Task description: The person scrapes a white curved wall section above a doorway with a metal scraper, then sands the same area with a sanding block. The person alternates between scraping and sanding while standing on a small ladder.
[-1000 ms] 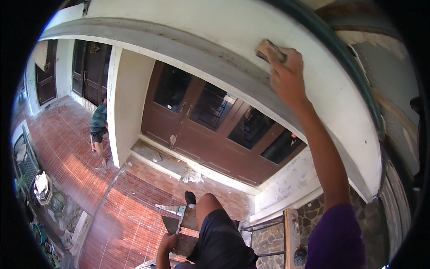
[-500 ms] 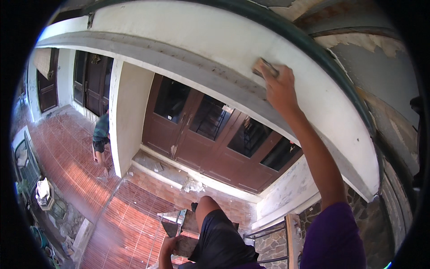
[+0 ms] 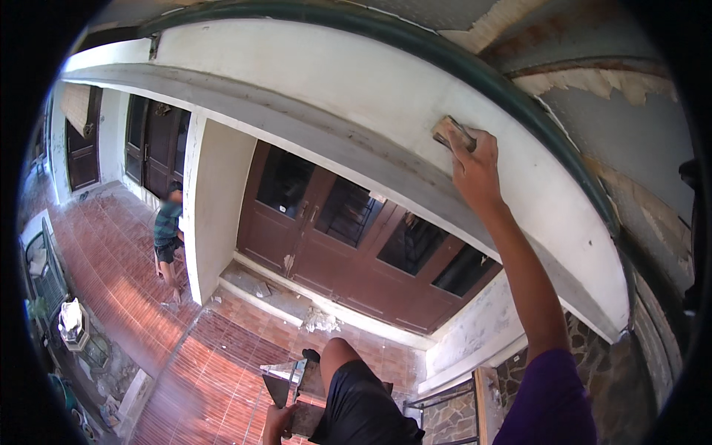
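Overhead, my right hand (image 3: 476, 167) is closed round a small tan-and-grey block (image 3: 451, 133), much like a sanding block. The block lies against the white painted face of a beam (image 3: 356, 81), just above its grey ledge (image 3: 297, 100). Low in the picture, my left hand (image 3: 277, 423) is closed beside my bent knee. A flat, wedge-shaped grey blade (image 3: 277, 389), like a scraper's, sticks up from its fingers; the handle is hidden. A dark, worn board (image 3: 305, 420) is right beside this hand.
Below stand brown glazed doors (image 3: 348, 245) with broken debris (image 3: 320, 320) on the step. A co-worker (image 3: 167, 226) is by a white pillar on the red tiled floor (image 3: 215, 363). A dark green pipe (image 3: 512, 89) runs above the beam; a ladder-like frame (image 3: 478, 400) is at lower right.
My right hand and the block have shifted slightly right and down along the beam. The co-worker has straightened up from a bend. My left hand is a little lower.
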`<action>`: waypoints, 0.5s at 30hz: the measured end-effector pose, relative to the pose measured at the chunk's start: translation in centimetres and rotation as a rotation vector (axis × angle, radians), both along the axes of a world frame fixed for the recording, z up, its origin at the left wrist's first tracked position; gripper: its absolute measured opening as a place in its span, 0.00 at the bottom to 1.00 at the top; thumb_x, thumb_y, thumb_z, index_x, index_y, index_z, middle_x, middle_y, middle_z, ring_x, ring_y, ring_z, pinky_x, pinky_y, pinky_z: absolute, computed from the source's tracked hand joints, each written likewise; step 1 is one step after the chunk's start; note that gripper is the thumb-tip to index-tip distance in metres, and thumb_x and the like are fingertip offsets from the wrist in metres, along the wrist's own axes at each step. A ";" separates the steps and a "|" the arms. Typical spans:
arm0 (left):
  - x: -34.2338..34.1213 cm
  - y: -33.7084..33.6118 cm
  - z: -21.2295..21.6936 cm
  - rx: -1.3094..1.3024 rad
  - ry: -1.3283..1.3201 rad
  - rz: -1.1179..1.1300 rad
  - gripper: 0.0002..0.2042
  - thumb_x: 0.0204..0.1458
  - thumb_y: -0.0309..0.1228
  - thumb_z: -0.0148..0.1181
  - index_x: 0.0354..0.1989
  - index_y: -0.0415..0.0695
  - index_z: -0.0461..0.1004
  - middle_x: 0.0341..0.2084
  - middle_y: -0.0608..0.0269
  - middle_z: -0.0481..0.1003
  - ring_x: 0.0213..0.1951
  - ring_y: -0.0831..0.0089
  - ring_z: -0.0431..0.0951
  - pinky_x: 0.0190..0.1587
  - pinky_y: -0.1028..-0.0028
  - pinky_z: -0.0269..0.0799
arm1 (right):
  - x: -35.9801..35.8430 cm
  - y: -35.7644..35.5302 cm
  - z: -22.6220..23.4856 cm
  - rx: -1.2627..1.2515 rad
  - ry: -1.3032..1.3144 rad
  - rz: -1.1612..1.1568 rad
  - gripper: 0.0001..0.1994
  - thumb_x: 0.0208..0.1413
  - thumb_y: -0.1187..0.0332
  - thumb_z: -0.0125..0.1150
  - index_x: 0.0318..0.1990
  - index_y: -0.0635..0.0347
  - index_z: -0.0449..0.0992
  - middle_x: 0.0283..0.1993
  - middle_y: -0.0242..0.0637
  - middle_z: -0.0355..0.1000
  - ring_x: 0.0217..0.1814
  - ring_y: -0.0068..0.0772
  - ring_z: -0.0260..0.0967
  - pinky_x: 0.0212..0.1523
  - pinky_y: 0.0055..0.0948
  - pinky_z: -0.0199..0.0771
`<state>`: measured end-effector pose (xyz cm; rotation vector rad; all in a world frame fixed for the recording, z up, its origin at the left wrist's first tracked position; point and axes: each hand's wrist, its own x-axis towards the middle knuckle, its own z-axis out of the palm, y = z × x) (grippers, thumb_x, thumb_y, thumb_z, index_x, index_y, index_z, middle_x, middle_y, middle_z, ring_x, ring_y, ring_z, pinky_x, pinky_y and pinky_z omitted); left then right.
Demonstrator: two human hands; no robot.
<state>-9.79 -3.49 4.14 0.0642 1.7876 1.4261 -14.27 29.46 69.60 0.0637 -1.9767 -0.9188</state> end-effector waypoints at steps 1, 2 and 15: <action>0.0 0.1 0.3 -0.104 0.002 -0.015 0.26 0.41 0.46 0.76 0.25 0.30 0.78 0.19 0.53 0.78 0.22 0.65 0.80 0.27 0.61 0.74 | 0.1 0.0 0.1 0.061 0.007 0.093 0.25 0.52 0.77 0.62 0.59 0.49 0.77 0.51 0.48 0.65 0.56 0.53 0.63 0.59 0.47 0.65; 0.1 0.2 0.7 -0.083 0.082 -0.035 0.25 0.42 0.47 0.75 0.24 0.30 0.78 0.18 0.51 0.78 0.22 0.62 0.81 0.27 0.60 0.74 | 0.0 -0.1 0.2 0.061 0.013 0.114 0.24 0.52 0.77 0.62 0.59 0.49 0.78 0.51 0.48 0.65 0.56 0.53 0.63 0.59 0.46 0.65; 7.8 2.6 5.2 0.227 0.820 0.361 0.19 0.63 0.46 0.55 0.44 0.40 0.72 0.29 0.58 0.77 0.26 0.71 0.77 0.20 0.66 0.71 | 0.1 0.3 1.5 0.033 0.064 0.147 0.24 0.51 0.78 0.64 0.57 0.49 0.79 0.51 0.47 0.65 0.55 0.53 0.63 0.58 0.45 0.65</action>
